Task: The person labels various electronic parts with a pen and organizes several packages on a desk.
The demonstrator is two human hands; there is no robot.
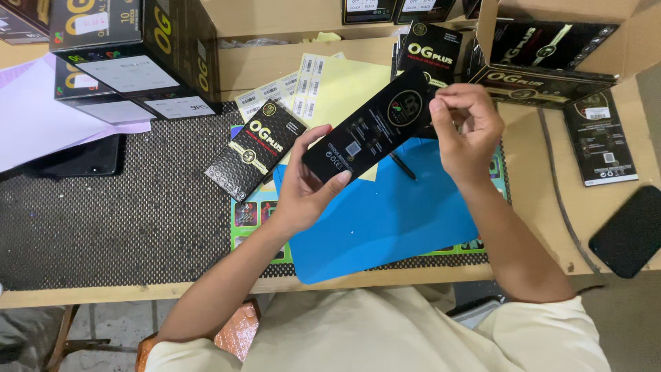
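Observation:
My left hand (306, 186) grips the near end of a long flat black package (372, 124), back side up, tilted from lower left to upper right above a blue mat (385, 220). My right hand (465, 127) is at the package's far end, thumb and fingers pinched together at its top corner. A second black package with gold print (255, 149) lies face up just left of my left hand on the dark mesh mat (124, 220). A black pen (403, 167) rests on the blue mat beneath the held package.
Stacked black cartons (131, 62) stand at the back left. An open cardboard box (551, 48) with more black packages sits back right. Yellow sheets with barcode stickers (323, 86) lie behind. One package (600, 138) and a black phone (630, 231) lie right.

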